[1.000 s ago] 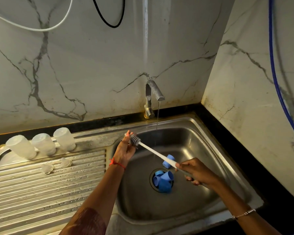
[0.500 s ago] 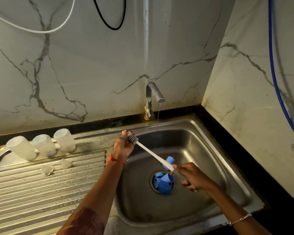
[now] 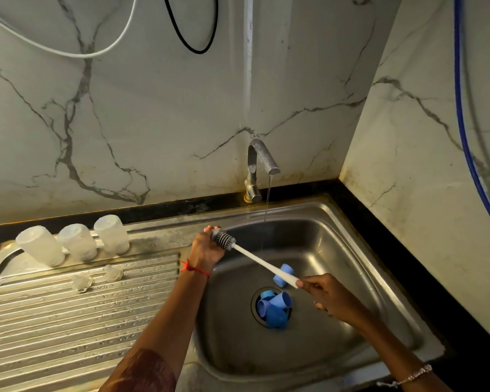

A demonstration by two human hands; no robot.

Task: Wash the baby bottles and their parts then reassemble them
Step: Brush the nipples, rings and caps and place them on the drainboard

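Holding brush [image 3: 260,261], right hand [image 3: 328,298], left hand [image 3: 205,247] clasping bristles [image 3: 224,239]

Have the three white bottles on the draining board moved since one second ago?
No. The bottles stand in the same row at the back edge of the draining board, equally far left of the tap.
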